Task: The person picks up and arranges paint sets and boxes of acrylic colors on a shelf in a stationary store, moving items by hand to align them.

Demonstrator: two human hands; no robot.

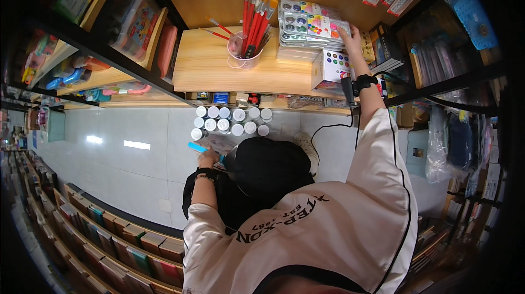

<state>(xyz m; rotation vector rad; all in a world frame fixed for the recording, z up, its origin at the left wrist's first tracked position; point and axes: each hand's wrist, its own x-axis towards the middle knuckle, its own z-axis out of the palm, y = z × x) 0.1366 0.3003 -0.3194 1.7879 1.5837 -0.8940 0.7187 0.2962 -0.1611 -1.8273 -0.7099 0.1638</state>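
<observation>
My right hand reaches to the wooden shelf and rests at the right end of a stack of clear-cased watercolour paint sets; whether it grips one, I cannot tell. Below that hand stands a white box with coloured dots. A pink cup to the left holds several red-handled paintbrushes. Low by my knees, my left hand is closed on a flat item with a bright blue edge. Just beyond it, rows of white-lidded jars stand on the floor.
A black upright and rail frame the shelf's left side. A black cable hangs from near my right wrist to the floor. Packed bookshelves stand behind at the left. Bagged goods hang at the right.
</observation>
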